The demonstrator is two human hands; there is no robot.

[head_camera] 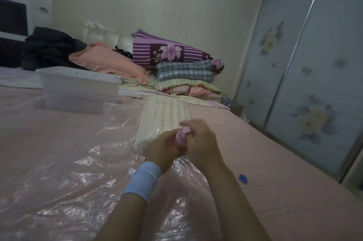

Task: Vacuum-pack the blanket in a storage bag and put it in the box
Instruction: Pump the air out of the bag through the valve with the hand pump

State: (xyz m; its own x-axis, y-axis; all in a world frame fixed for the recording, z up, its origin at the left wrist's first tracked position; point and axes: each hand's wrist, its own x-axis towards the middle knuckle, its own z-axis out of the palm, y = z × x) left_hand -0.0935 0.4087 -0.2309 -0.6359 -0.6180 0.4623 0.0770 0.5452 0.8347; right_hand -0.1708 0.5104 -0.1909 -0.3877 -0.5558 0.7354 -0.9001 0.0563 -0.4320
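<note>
A folded cream striped blanket point(163, 117) lies inside a clear plastic storage bag point(68, 172) spread over the pink bed. At the blanket's near end both hands meet around a small pink object point(181, 134), perhaps a hand pump. My left hand point(163, 148), with a light blue wristband, grips its lower part. My right hand point(198, 140) wraps its fingers round the top. A white plastic box point(78, 91) stands on the bed at the back left.
A small blue cap point(243, 178) lies on the bed to the right of my arms. Folded bedding point(184, 79), a purple floral quilt point(172, 52), a peach pillow point(110, 62) and dark clothes point(49, 48) are piled at the bed's head. Sliding wardrobe doors point(314, 83) stand on the right.
</note>
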